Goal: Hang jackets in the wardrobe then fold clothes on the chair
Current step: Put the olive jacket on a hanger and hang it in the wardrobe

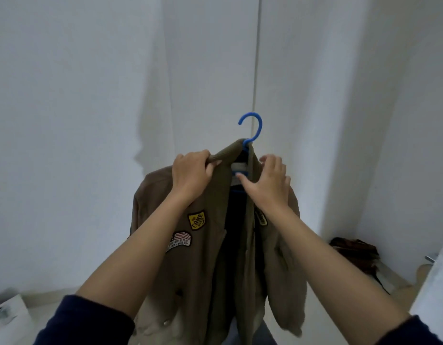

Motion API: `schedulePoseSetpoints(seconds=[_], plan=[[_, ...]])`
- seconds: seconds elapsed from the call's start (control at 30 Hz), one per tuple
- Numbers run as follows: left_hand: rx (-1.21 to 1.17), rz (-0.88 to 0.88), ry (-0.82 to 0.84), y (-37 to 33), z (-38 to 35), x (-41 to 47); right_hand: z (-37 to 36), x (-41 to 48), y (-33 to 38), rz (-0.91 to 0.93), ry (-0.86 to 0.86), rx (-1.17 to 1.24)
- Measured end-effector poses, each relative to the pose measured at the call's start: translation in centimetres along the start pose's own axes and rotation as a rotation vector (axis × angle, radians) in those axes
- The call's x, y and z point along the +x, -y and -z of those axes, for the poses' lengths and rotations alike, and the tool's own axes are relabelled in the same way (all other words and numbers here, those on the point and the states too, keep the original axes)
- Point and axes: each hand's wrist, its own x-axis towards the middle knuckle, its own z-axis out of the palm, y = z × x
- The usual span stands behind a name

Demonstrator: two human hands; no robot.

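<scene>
Now jkt [203, 260] collar in L hand [190, 174] & R hand [270, 181].

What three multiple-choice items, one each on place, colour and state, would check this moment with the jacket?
1. Where is the hook of the hanger?
A: over a rail. B: above the jacket collar, catching nothing. C: on the floor.
2. What colour is the hanger?
A: red. B: white. C: blue.
3. What is the left hand doing?
A: gripping the collar. B: hanging idle. C: holding the hook.

Answers:
1 B, the hook stands free in front of the white doors.
2 C, the hook is plainly blue.
3 A, the fingers curl round the ribbed collar edge.
</scene>
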Motion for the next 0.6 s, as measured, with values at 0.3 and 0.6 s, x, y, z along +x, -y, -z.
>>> schedulePoseSetpoints(seconds=[0.3, 0.6], plan=[[-0.06, 0.185, -0.066, 4.6, 1.9, -1.2, -0.2, 0.3, -1.9, -0.251, 0.341, 0.08], [-0.092, 0.207, -0.099, 6.4, 3.1, -2.1, 4.3, 5.1, 1.3, -0.109, 0.561, 0.588]])
